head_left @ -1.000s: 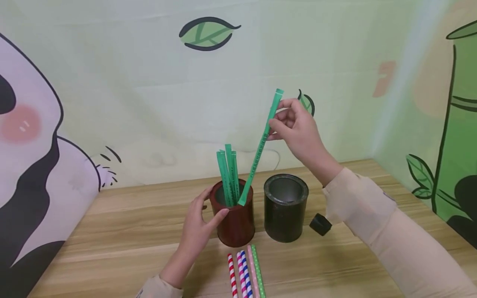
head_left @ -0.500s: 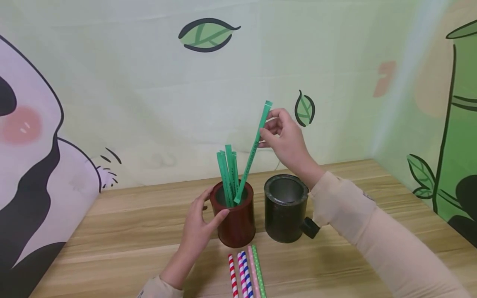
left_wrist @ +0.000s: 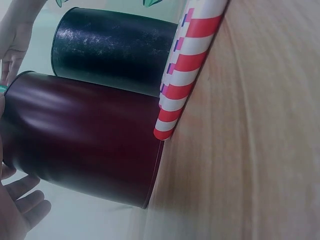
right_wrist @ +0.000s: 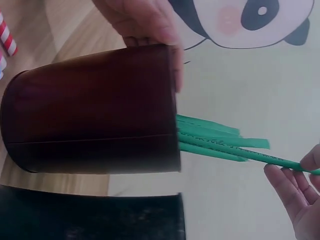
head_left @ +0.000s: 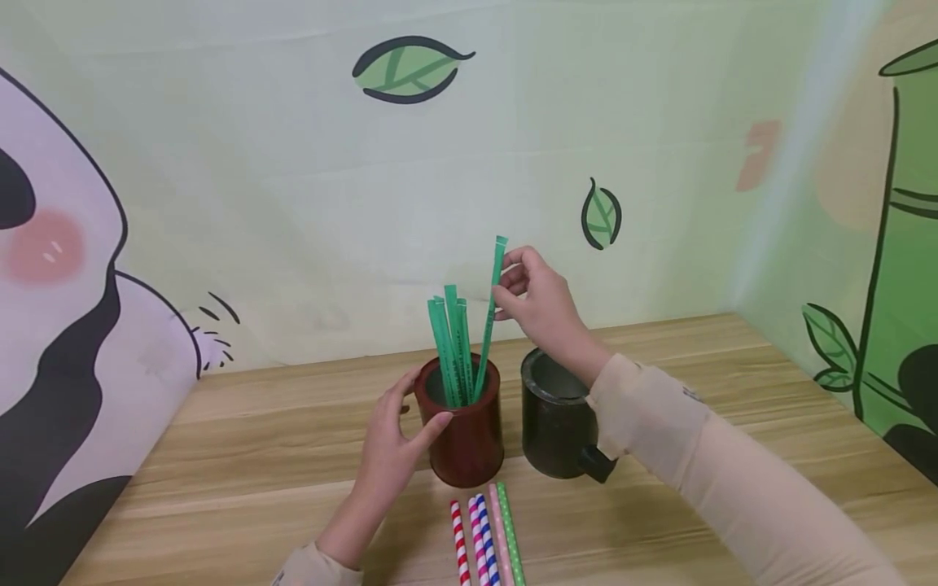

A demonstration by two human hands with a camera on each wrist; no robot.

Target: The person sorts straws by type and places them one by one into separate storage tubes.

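Observation:
My left hand (head_left: 392, 448) grips a dark red cylindrical cup (head_left: 466, 448), thumb on the near side of the rim and fingers around the left side. Several green wrapped straws (head_left: 443, 346) stand inside it. Between thumb and fingers, my right hand (head_left: 535, 301) pinches another green wrapped straw (head_left: 487, 346) near its upper end. Its lower end is inside the mouth of the red cup, beside the others. In the right wrist view, printed lettering runs along the pinched straw (right_wrist: 270, 159). The left wrist view shows the red cup's wall (left_wrist: 85, 140) upright on the table.
A black cylindrical cup (head_left: 553, 435) stands right of the red one, partly behind my right wrist. Striped and dotted paper straws (head_left: 459, 541) lie in front on the wooden table (head_left: 293, 456). A printed cloth backdrop (head_left: 293, 203) rises behind.
My right hand has moved down and left, bringing the green wrapped straw from above the red cup into its mouth, now more upright. My left hand keeps its hold on the cup.

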